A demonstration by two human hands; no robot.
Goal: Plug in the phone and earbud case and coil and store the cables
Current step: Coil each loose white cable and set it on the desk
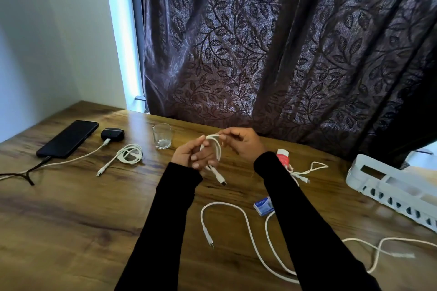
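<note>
A black phone (67, 138) lies at the far left of the wooden table (71, 208) with a dark cable in its near end. Beside it the black earbud case (112, 134) shows a green light and has a white cable plugged in. My left hand (192, 155) and my right hand (241, 143) hold a partly coiled white cable (215, 149) above the table; its plug end (218, 177) hangs below my left hand. A finished white coil (130, 154) rests near the case. Another long white cable (248, 227) lies loose in front.
An empty glass (162, 136) stands behind my hands. A red-and-white tube (283, 157), a thin white cable (307, 171) and a small blue box (263, 205) lie right of centre. A white slotted tray (390, 186) sits at the right edge. A dark leaf-patterned curtain hangs behind.
</note>
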